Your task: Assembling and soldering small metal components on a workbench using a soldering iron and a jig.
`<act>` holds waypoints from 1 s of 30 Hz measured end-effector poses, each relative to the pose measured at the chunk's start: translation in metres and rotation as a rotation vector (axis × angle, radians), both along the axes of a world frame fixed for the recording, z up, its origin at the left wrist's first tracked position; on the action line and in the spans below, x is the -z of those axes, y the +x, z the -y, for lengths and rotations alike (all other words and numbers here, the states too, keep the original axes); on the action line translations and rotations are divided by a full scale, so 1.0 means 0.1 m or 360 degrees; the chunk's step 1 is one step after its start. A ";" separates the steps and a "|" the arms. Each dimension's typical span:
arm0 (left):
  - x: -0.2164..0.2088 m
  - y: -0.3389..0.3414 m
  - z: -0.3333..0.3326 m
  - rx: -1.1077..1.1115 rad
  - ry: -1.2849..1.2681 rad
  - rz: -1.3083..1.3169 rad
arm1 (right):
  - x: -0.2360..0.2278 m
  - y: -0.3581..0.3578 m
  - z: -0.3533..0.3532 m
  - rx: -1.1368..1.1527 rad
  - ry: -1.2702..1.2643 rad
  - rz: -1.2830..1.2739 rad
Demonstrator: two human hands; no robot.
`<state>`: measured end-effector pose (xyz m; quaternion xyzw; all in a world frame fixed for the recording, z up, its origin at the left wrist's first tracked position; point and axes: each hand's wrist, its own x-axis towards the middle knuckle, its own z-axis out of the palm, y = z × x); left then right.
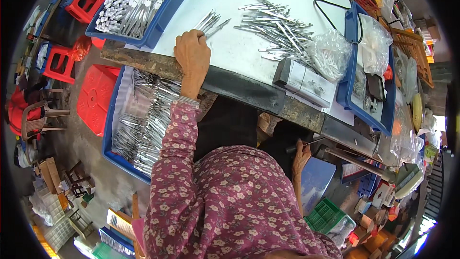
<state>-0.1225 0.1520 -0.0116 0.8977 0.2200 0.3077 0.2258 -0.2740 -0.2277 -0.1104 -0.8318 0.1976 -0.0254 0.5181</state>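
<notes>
My left hand [193, 57] rests at the near edge of the white tabletop with its fingers curled under. What they hold, if anything, is hidden. Just beyond the fingertips lies a small bunch of slim silvery metal pieces [209, 23]. A larger loose heap of similar metal pieces [278, 26] spreads to the right of it. Lower down on the right, below the table edge, my right hand [301, 157] is closed round a thin tool with a dark handle [291, 149]. Its narrow shaft points right; its exact kind is unclear.
Blue trays full of metal pieces stand at the table's left corner [155, 33] and beside my left forearm [109, 129]. A grey block [304, 85] sits at the right table edge. Another blue tray [341, 93] holds plastic bags. Red stools [96, 98] stand at left.
</notes>
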 end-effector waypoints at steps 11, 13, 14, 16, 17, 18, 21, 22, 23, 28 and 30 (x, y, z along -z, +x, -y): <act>-0.03 -0.01 0.07 -0.0055 0.0206 -0.0158 | 0.03 0.01 0.04 -0.0010 0.0002 -0.0026; -0.05 -0.01 0.07 -0.0002 0.0193 -0.0146 | -0.01 0.01 0.03 -0.0003 0.0004 -0.0077; -0.07 0.00 0.08 0.0053 0.0236 -0.0091 | -0.02 0.01 0.02 -0.0001 0.0004 -0.0077; -0.07 0.02 0.08 0.0109 0.0279 -0.0035 | -0.02 0.01 0.00 0.0011 0.0044 0.0005; -0.05 0.05 0.04 0.0155 0.0306 -0.0087 | -0.01 0.01 0.01 0.0012 0.0044 0.0006; -0.04 0.08 0.00 0.0200 0.0332 -0.0140 | 0.02 0.01 0.03 0.0016 0.0052 -0.0017; 0.04 0.17 -0.12 0.0181 0.0439 -0.0190 | 0.02 0.00 0.03 0.0007 0.0074 -0.0030; 0.04 0.19 -0.15 0.0185 0.0440 -0.0189 | 0.01 -0.01 0.03 0.0006 0.0086 -0.0019; 0.02 0.21 -0.18 0.0225 0.0403 -0.0233 | 0.02 -0.01 0.03 0.0009 0.0086 -0.0019; 0.09 0.24 -0.24 0.0265 0.0525 -0.0211 | 0.03 0.00 0.02 0.0016 0.0075 0.0021; 0.10 0.25 -0.23 0.0253 0.0654 -0.0216 | 0.01 0.00 0.02 0.0012 0.0063 0.0022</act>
